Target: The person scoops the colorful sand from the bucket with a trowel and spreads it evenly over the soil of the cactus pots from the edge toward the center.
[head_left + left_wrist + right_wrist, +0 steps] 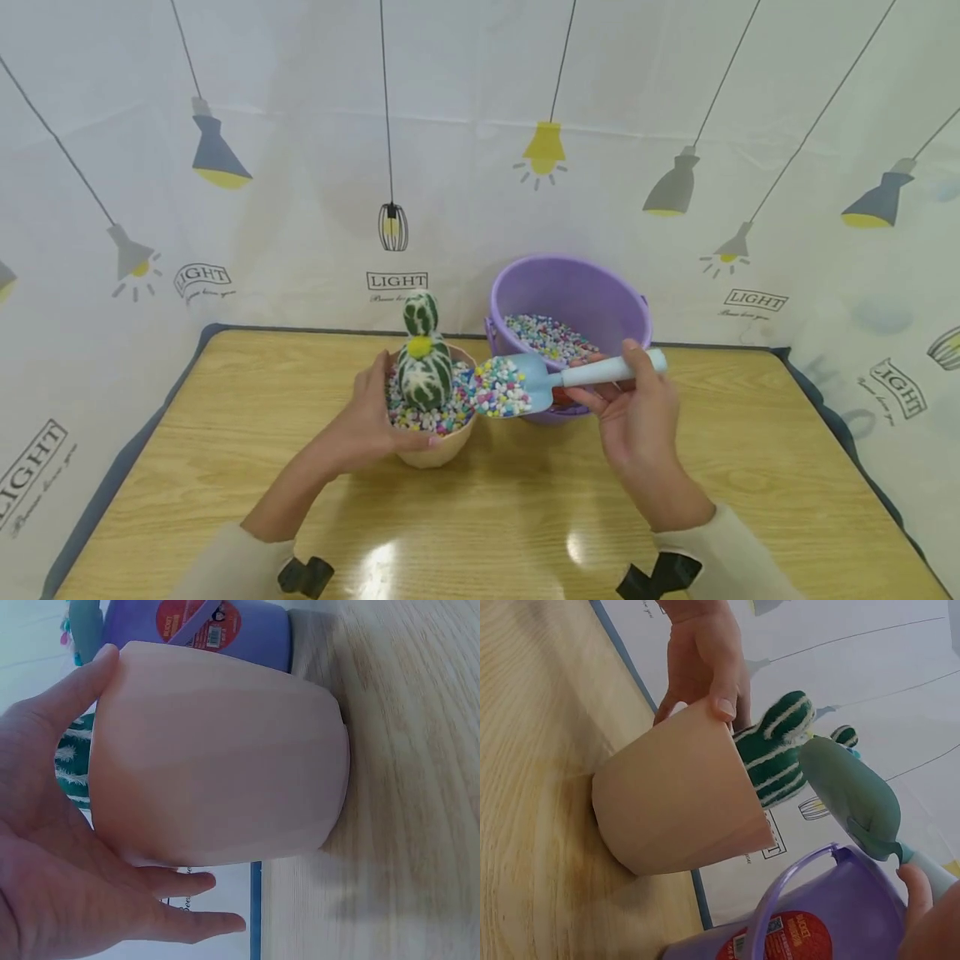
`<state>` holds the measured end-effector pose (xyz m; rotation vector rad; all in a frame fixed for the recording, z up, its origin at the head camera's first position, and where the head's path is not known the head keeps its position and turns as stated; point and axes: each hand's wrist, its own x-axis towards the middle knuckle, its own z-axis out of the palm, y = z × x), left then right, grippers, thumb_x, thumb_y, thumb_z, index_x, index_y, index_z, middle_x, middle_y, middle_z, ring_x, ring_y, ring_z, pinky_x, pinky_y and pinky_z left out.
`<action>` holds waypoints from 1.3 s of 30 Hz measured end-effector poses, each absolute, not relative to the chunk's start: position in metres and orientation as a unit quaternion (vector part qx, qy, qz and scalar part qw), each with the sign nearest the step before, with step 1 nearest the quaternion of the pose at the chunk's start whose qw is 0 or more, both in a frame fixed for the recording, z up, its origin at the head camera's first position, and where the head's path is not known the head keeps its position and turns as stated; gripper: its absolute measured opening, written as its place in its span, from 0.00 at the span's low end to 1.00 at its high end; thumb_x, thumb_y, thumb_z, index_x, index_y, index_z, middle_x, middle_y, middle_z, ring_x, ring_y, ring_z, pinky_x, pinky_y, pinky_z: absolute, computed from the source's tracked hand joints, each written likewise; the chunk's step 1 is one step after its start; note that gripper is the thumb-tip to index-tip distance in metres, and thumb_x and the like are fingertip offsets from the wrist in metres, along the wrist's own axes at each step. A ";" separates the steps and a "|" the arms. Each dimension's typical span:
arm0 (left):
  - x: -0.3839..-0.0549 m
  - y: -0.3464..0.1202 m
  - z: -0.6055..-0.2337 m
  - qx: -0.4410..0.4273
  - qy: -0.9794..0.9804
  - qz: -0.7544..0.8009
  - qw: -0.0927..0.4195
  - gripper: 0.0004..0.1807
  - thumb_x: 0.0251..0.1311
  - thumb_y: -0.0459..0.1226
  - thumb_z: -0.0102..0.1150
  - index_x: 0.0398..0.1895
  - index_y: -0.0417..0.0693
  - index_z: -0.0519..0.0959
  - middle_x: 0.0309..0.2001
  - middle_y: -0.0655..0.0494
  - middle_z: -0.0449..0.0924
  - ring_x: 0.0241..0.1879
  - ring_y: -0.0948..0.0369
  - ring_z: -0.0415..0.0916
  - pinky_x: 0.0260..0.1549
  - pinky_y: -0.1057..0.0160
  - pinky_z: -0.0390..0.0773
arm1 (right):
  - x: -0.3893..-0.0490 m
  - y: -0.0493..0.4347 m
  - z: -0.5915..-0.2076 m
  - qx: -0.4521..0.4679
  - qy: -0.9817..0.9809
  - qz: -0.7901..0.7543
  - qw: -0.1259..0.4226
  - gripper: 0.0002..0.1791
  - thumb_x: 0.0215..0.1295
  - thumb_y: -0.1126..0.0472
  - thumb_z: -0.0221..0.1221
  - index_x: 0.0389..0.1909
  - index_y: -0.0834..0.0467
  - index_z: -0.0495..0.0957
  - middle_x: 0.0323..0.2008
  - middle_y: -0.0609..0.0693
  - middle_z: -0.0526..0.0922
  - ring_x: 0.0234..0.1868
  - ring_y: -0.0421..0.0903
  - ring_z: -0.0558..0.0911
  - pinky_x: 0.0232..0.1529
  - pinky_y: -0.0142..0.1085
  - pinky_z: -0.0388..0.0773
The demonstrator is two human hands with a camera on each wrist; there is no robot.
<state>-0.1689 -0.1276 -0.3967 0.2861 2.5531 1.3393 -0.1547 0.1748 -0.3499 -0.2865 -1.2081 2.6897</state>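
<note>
"Trowel (537, 385): where?"
"Beside the pot (438, 451), pinched by the right hand (637, 421); the pot is gripped by the left hand (367, 427)."
"Risk?"
"Its pebbles (501, 388) could be spilled by any tilt."

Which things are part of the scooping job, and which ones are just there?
Part of the job:
- light-blue, long-handled scoop in the right hand, full of small colourful pebbles
- tapered beige pot, held by the left hand
- fuzzy green-and-white cactus in the pot
- round purple bucket with more pebbles

Just there:
- yellowish wood-grain table
- white wall sheet printed with lamps
</note>
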 end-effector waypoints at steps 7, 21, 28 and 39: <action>-0.172 -0.130 -0.396 0.102 0.863 0.472 0.151 0.74 0.39 0.53 0.77 0.77 0.45 0.31 0.73 0.36 0.39 0.71 0.40 0.47 0.69 0.38 0.52 | -0.150 0.169 -0.353 -0.099 -0.414 0.898 0.107 0.14 0.71 0.55 0.56 0.46 0.61 0.65 0.26 0.56 0.84 0.28 0.51 0.87 0.31 0.47 0.85; -0.190 -0.145 -0.392 0.161 0.830 0.490 0.212 0.70 0.42 0.47 0.77 0.77 0.42 0.32 0.75 0.38 0.39 0.73 0.41 0.43 0.70 0.39 0.47 | -0.147 0.154 -0.356 -0.097 -0.441 0.883 0.133 0.18 0.70 0.57 0.57 0.52 0.63 0.65 0.28 0.56 0.84 0.27 0.51 0.87 0.33 0.49 0.84; -0.198 -0.152 -0.392 0.183 0.822 0.490 0.224 0.69 0.42 0.46 0.78 0.77 0.45 0.35 0.76 0.40 0.42 0.74 0.41 0.44 0.70 0.38 0.46 | -0.146 0.151 -0.355 -0.099 -0.447 0.878 0.141 0.19 0.69 0.57 0.59 0.52 0.64 0.65 0.29 0.57 0.84 0.26 0.51 0.87 0.33 0.49 0.84; -0.202 -0.154 -0.387 0.191 0.827 0.472 0.239 0.72 0.42 0.47 0.77 0.77 0.46 0.29 0.78 0.43 0.35 0.75 0.43 0.37 0.71 0.41 0.41 | -0.146 0.144 -0.349 -0.081 -0.487 0.854 0.165 0.16 0.69 0.58 0.59 0.47 0.66 0.71 0.31 0.57 0.84 0.28 0.52 0.87 0.30 0.48 0.84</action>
